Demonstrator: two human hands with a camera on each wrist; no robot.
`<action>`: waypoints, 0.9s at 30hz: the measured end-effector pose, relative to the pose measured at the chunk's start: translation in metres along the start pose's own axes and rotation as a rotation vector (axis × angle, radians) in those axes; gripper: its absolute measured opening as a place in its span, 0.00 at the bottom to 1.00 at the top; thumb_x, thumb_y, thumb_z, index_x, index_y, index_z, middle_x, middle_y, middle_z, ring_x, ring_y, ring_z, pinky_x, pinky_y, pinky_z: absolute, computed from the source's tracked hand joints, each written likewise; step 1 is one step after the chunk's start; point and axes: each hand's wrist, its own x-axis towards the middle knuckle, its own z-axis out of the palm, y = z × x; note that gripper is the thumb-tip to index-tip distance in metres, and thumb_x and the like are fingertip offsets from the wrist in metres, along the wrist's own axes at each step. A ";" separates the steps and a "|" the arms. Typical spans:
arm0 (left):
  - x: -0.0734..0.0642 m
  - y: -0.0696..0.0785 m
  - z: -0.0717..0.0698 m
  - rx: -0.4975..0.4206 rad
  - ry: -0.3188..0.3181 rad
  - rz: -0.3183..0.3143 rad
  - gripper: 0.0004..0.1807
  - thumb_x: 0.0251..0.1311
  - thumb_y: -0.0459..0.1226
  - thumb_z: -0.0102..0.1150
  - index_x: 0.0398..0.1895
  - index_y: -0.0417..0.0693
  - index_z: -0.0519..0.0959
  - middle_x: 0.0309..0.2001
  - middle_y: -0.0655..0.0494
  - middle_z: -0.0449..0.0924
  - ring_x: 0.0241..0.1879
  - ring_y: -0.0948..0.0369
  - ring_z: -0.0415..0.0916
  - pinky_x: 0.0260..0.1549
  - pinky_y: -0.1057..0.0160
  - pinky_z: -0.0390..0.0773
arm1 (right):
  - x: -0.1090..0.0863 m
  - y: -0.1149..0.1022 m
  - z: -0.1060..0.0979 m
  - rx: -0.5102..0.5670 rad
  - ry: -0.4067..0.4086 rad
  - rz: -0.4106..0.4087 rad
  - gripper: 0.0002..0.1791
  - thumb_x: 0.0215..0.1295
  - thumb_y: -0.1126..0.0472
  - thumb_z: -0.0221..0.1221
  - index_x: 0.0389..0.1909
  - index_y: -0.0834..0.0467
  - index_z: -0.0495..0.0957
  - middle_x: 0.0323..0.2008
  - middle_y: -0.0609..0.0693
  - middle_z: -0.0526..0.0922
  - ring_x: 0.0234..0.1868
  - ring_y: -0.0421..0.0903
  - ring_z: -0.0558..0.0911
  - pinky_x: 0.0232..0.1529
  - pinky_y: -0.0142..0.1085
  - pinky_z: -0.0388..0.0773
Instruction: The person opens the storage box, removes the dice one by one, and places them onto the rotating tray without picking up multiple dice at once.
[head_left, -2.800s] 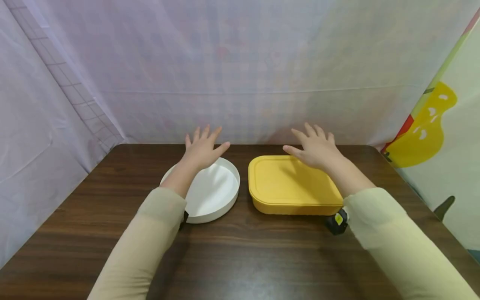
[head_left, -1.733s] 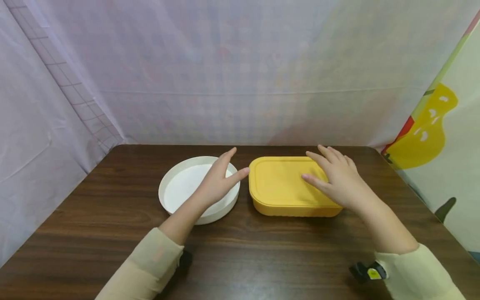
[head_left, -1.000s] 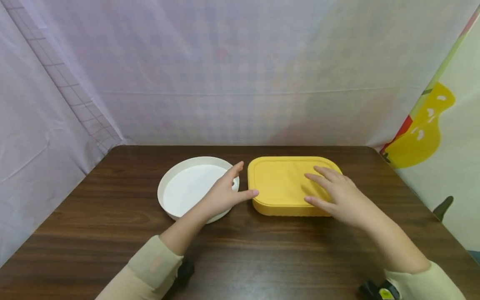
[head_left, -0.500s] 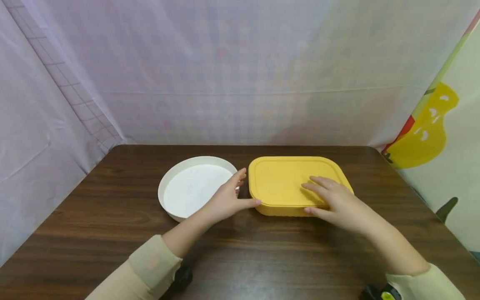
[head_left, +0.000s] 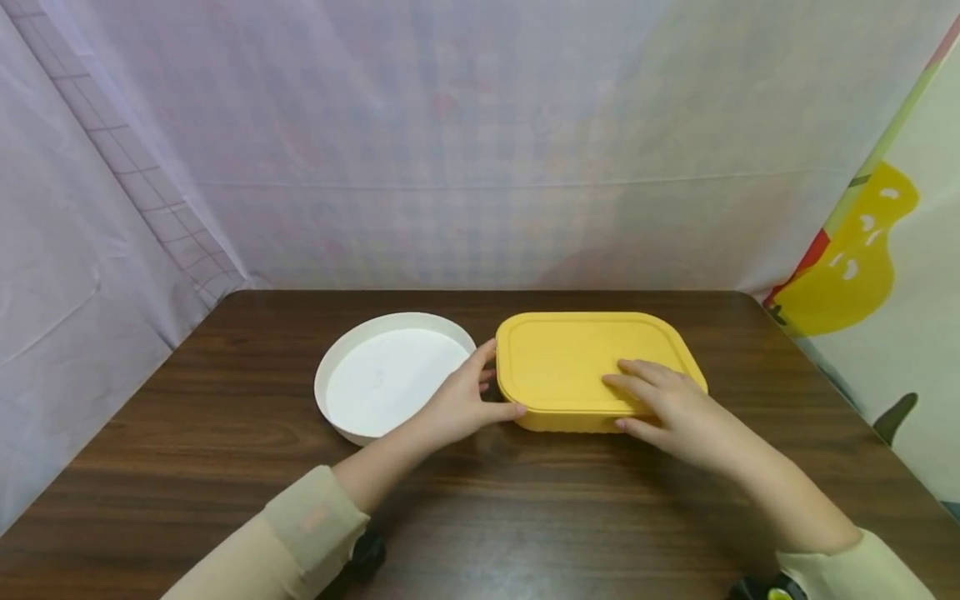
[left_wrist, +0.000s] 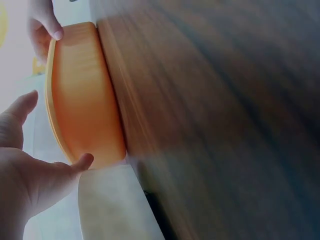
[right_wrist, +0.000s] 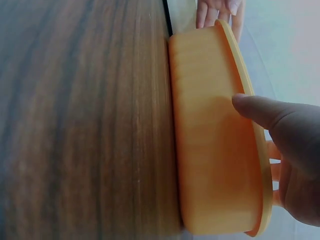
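A yellow rectangular lidded box (head_left: 562, 358) sits flat on the table with its lid on. At its left end is my left hand (head_left: 459, 406); the thumb touches the near left corner and the fingers reach along the short side, mostly straight. Over the near right part of the lid lies my right hand (head_left: 675, 415), fingertips on top and thumb on the front wall just under the rim. The right wrist view shows that thumb (right_wrist: 246, 102) against the box wall (right_wrist: 212, 135). In the left wrist view, the left thumb (left_wrist: 84, 162) meets the box corner.
A shallow round white tray (head_left: 386, 375) stands left of the box, partly behind my left hand and wrist. Both rest on a dark wood table (head_left: 487, 517). A pale patterned curtain (head_left: 450, 167) hangs behind the table's far edge.
Both hands have come down and back toward me from above the far side of the tray and box. The left has moved right to the box's end; the right now rests on it. The box stays put.
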 end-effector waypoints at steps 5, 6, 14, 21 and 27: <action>0.000 -0.001 0.004 -0.037 -0.018 -0.021 0.55 0.49 0.40 0.74 0.75 0.45 0.48 0.71 0.48 0.55 0.62 0.48 0.67 0.56 0.56 0.70 | 0.000 0.000 0.000 -0.003 -0.011 0.001 0.28 0.61 0.55 0.65 0.60 0.61 0.73 0.61 0.66 0.69 0.62 0.64 0.66 0.58 0.60 0.58; 0.000 -0.001 0.005 -0.043 -0.023 -0.029 0.56 0.49 0.40 0.74 0.75 0.45 0.47 0.72 0.48 0.55 0.62 0.48 0.66 0.56 0.56 0.69 | 0.000 0.000 0.000 -0.003 -0.016 0.003 0.28 0.61 0.55 0.65 0.60 0.61 0.73 0.62 0.66 0.69 0.62 0.64 0.66 0.58 0.60 0.58; 0.000 -0.001 0.009 -0.051 -0.041 -0.061 0.58 0.50 0.40 0.73 0.76 0.43 0.42 0.73 0.44 0.50 0.65 0.46 0.62 0.57 0.54 0.68 | 0.000 -0.002 0.001 -0.038 0.005 -0.030 0.27 0.61 0.57 0.65 0.60 0.62 0.73 0.60 0.67 0.70 0.61 0.65 0.67 0.58 0.60 0.60; 0.002 -0.003 0.010 -0.036 -0.034 -0.077 0.58 0.49 0.40 0.74 0.76 0.41 0.42 0.73 0.43 0.50 0.64 0.46 0.63 0.56 0.55 0.69 | 0.001 -0.002 0.003 -0.079 0.035 -0.069 0.26 0.61 0.58 0.65 0.59 0.62 0.73 0.59 0.67 0.71 0.60 0.67 0.68 0.56 0.61 0.61; 0.002 -0.003 0.010 -0.027 -0.038 -0.091 0.58 0.50 0.42 0.73 0.76 0.41 0.42 0.73 0.43 0.48 0.65 0.46 0.62 0.56 0.56 0.69 | 0.001 -0.002 0.004 -0.080 0.029 -0.052 0.25 0.61 0.59 0.64 0.59 0.62 0.73 0.59 0.66 0.71 0.60 0.66 0.68 0.57 0.59 0.61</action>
